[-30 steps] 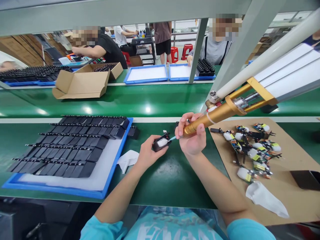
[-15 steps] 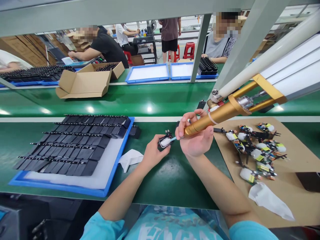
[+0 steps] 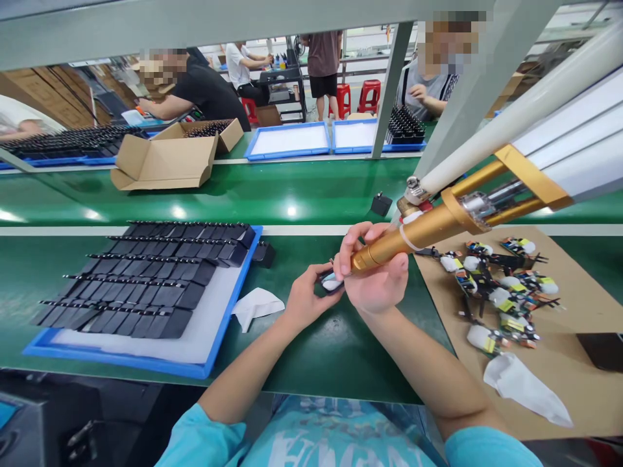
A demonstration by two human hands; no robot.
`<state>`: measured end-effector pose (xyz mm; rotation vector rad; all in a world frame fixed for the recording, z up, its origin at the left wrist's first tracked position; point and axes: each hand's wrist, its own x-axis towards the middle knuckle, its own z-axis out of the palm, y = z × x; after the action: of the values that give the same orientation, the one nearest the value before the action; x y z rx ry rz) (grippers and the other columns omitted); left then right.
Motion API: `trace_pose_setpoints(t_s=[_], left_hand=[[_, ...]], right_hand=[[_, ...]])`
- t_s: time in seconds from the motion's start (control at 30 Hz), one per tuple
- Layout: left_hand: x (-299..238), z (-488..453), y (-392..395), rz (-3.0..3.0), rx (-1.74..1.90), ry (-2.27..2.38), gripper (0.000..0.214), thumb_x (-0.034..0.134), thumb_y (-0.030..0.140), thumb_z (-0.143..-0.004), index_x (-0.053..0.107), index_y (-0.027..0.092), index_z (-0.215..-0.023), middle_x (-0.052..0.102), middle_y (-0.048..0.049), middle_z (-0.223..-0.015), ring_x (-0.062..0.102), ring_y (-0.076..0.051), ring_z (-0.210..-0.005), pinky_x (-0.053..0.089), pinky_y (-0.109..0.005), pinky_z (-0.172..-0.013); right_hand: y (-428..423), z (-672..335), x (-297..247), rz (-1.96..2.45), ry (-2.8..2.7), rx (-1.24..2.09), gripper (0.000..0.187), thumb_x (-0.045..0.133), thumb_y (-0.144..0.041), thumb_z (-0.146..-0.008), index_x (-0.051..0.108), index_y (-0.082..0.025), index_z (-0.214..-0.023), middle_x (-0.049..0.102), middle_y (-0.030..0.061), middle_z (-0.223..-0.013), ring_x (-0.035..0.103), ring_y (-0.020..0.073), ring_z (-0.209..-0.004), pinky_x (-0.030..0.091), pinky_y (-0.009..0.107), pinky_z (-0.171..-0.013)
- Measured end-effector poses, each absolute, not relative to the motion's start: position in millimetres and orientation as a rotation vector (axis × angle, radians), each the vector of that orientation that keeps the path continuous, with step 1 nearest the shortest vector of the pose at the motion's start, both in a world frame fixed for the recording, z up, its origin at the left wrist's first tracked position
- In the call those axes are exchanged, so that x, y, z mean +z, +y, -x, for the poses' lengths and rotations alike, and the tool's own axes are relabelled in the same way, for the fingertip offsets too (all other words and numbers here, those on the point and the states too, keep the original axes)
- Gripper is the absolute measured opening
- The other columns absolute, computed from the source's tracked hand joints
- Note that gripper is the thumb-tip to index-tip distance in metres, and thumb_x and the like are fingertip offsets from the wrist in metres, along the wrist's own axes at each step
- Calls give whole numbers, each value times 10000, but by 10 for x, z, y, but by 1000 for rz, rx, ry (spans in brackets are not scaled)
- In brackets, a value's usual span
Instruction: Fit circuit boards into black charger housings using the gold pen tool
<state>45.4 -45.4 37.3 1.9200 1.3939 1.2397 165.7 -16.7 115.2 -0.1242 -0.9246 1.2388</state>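
Observation:
My left hand (image 3: 311,295) is closed round a small black plug housing (image 3: 331,284), which has something white inside. My right hand (image 3: 374,275) wraps the front end of a gold dispensing gun (image 3: 406,237) and steadies it. The gun's pale nozzle tip reaches the open side of the housing, and my right fingers hide part of both. Left of my hands, a crumpled white cloth (image 3: 257,307) lies on the green bench. Several black plug housings (image 3: 160,279) stand in rows in a blue-rimmed tray (image 3: 209,363).
To the right, a cardboard sheet (image 3: 452,318) bears several small circuit boards (image 3: 506,295) and another white cloth (image 3: 528,389). A green conveyor (image 3: 292,194) runs behind the bench, with a black plug (image 3: 381,203) on it. Co-workers sit beyond, near blue trays (image 3: 288,155) and an open carton (image 3: 168,162).
My left hand and the housing have moved right, while the gun's tip and my right hand have shifted slightly left and down. The black plug on the conveyor has moved left.

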Motion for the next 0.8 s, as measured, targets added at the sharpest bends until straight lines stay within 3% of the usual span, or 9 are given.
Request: trace_pose_setpoints(t_s=[0.4, 0.6, 0.67, 0.8], left_hand=[[379, -299, -391, -1853, 1013, 1496, 378, 673, 365, -769, 521, 208, -1078, 696, -25, -976, 666, -201, -886, 501, -299, -796], [293, -70, -245, -1980, 687, 1497, 292, 664, 299, -746, 544, 211, -997, 673, -15, -947, 635, -205, -844, 478, -313, -774], [265, 8, -205, -1965, 573, 1456, 332, 673, 332, -751, 549, 216, -1037, 677, -18, -993, 638, -214, -875, 483, -324, -792], [211, 24, -123, -1842, 651, 1300, 478, 615, 468, -840, 534, 221, -1240, 631, -61, -1248, 590, -240, -1144, 439, -363, -995]], right_hand=[[-47, -1700, 1116, 206, -913, 1177, 423, 527, -623, -788, 489, -296, -1054, 545, -21, -832, 472, 76, -449, 405, 221, -345], [-13, -1720, 1109, 216, -893, 1152, 421, 516, -611, -804, 476, -301, -1086, 539, -24, -855, 475, 68, -454, 387, 211, -345], [9, -1724, 1102, 221, -894, 1147, 423, 520, -610, -803, 471, -302, -1088, 538, -26, -855, 476, 66, -454, 383, 209, -345], [49, -1736, 1086, 204, -893, 1142, 409, 518, -590, -812, 465, -296, -1092, 541, -28, -852, 473, 64, -451, 379, 209, -349]])
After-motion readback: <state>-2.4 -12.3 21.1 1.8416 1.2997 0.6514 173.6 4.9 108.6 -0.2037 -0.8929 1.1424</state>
